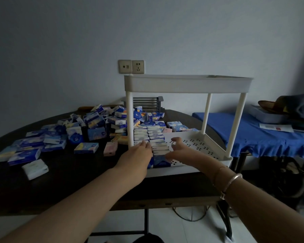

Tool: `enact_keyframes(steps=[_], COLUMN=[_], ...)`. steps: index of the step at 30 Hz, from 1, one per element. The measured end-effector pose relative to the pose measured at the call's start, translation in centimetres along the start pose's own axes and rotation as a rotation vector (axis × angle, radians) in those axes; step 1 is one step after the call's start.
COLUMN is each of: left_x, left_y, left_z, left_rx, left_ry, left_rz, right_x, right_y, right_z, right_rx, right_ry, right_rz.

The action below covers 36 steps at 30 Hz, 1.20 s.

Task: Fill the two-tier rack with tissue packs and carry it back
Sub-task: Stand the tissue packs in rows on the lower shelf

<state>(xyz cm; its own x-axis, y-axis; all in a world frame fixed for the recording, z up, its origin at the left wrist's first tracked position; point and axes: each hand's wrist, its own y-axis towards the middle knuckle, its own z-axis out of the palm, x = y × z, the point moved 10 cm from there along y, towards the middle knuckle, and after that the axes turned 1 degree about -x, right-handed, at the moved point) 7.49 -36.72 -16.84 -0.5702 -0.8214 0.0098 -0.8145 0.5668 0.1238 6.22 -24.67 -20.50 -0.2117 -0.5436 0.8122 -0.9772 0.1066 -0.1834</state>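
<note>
A white two-tier rack (188, 83) stands on the dark table (74, 181). On the left part of its lower shelf (200, 146), two rows of tissue packs (148, 134) stand on edge. My left hand (139, 153) lies with straight fingers against the near left end of the rows. My right hand (177, 149) reaches in from the right, thumb and curved fingers around the nearest packs (161, 157). The right part of the lower shelf is bare and perforated. No packs show above the top tier's rim.
Several loose blue and white tissue packs (74, 132) are scattered over the table left of and behind the rack. A low surface with a blue cloth (263, 135) and clutter lies at the right. Wall sockets (131, 66) sit behind the rack.
</note>
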Motion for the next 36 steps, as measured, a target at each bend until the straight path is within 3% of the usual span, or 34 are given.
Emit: enact_keyframes(steps=[6, 10, 14, 20, 25, 29, 32, 36], left_x=[2.1, 6.2, 12.5, 22.2, 27.9, 32.2, 34.8, 35.5], left_y=[-3.9, -6.3, -7.4, -6.5, -3.2, 0.3, 2.4, 3.9], left_z=[-4.1, -5.4, -3.7, 1.3, 3.3, 3.8, 4.8, 5.6], left_rx=[-0.303, -0.47, -0.505, -0.547, -0.66, -0.785, -0.831, -0.852], left_ry=[-0.26, -0.365, -0.502, -0.719, -0.824, -0.904, -0.924, -0.835], left_rz=[0.028, 0.009, -0.146, -0.45, -0.617, -0.705, -0.752, -0.658], right_x=[6.2, 10.6, 14.2, 16.7, 16.3, 16.7, 18.1, 18.2], right_y=[-7.1, -10.0, -9.3, -1.4, 8.3, 13.9, 16.5, 19.5], right_z=[-2.0, 1.2, 6.3, 14.1, 16.3, 17.3, 18.0, 19.7], right_rx=[-0.382, -0.404, -0.336, -0.272, -0.376, -0.457, -0.504, -0.434], right_ry=[-0.272, -0.291, -0.248, -0.184, -0.097, -0.104, -0.229, -0.51], right_rz=[-0.468, -0.642, -0.722, -0.641, -0.419, -0.379, -0.444, -0.457])
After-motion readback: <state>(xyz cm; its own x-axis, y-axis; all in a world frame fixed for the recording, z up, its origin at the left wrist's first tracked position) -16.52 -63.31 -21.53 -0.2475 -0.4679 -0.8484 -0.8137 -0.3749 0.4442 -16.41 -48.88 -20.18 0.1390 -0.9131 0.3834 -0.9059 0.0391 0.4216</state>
